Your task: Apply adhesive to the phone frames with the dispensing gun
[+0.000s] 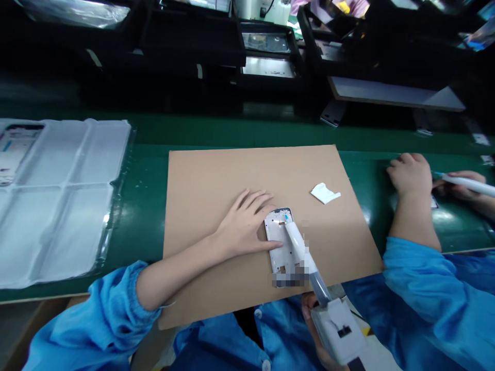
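Note:
A white phone housing [277,252] with small cutouts lies on the brown board. My left hand [245,224] rests at its left side with fingers stretched out and spread. The thumb reaches over the inner face, and the index finger is by the upper left corner. My right hand [311,314], partly hidden, is closed around a handheld glue dispenser [338,330] with a boxy grey-white body. Its tapered tube slants up over the housing, and the small blue tip is close to the upper part; whether it touches, I cannot tell.
The brown board [209,180] lies on a green bench [149,180], with a torn white scrap [325,193] on it. To the left is a compartmented plastic tray [58,221] holding another housing. A co-worker's hands [412,172] are on the right. Black bins [193,36] stand behind.

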A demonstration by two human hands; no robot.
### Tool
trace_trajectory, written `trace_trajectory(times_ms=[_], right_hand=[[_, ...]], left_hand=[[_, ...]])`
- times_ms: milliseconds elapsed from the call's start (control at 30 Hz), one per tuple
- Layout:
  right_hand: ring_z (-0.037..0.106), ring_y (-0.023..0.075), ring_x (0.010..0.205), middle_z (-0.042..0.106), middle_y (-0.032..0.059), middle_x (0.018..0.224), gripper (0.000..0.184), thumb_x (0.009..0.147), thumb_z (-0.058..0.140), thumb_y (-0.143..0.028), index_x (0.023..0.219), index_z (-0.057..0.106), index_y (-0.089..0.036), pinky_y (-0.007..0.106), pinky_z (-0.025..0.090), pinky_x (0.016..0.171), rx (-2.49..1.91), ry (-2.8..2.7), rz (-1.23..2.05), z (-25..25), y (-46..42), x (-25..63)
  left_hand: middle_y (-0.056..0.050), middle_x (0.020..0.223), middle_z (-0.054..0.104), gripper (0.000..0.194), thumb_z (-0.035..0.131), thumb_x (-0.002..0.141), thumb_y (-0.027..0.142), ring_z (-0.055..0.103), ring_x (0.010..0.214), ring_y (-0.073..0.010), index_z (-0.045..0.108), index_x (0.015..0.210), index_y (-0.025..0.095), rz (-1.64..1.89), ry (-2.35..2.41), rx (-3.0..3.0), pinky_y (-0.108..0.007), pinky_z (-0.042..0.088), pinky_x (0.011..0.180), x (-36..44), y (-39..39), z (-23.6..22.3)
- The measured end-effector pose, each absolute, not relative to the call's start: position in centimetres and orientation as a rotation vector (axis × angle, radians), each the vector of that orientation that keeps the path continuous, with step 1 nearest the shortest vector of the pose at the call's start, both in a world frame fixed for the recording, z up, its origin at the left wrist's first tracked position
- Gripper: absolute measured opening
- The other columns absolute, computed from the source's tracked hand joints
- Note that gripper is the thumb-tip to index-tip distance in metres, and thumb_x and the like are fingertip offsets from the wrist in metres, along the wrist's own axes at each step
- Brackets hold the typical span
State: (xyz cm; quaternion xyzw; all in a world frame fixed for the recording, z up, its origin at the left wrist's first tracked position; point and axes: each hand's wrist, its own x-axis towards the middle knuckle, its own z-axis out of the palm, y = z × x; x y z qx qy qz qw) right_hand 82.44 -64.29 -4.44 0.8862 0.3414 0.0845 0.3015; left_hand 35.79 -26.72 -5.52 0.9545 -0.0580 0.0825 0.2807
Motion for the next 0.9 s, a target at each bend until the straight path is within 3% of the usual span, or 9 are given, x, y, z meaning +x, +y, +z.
trace_trajectory(times_ms=[167, 467, 900], right_hand=[[0.053, 0.0244, 0.098, 0.065, 0.0156, 0.092, 0.036, 0.104, 0.051, -0.003, 0.079, 0.075, -0.012, 0.038, 0.04, 0.099, 2.271, 1.02, 0.232, -3.7, -62.8, 82.0], [0.056, 0.0258, 0.094, 0.07, 0.0177, 0.09, 0.036, 0.101, 0.051, -0.002, 0.082, 0.081, -0.009, 0.038, 0.034, 0.086, 2.251, 0.974, 0.205, -3.6, -62.9, 80.9], [0.062, 0.0266, 0.106, 0.073, 0.019, 0.102, 0.027, 0.098, 0.058, -0.006, 0.09, 0.084, -0.009, 0.036, 0.04, 0.088, 2.293, 1.013, 0.146, -3.6, -62.2, 81.0]], left_hand=[[-0.014, 0.176, 0.053, 0.093, 0.071, 0.094, 0.089, 0.041, 0.169, -0.0385, 0.061, 0.16, 0.024, 0.219, -0.165, 2.578, -0.063, 0.016, 0.147, 35.8, -26.8, -5.6], [-0.014, 0.176, 0.053, 0.093, 0.071, 0.094, 0.089, 0.041, 0.169, -0.0383, 0.061, 0.161, 0.026, 0.207, -0.162, 2.574, -0.064, 0.015, 0.147, 35.8, -26.8, -5.5], [-0.013, 0.178, 0.05, 0.095, 0.073, 0.092, 0.09, 0.038, 0.171, -0.0378, 0.061, 0.162, 0.027, 0.132, -0.147, 2.597, -0.065, 0.016, 0.147, 35.7, -26.4, -5.1]])
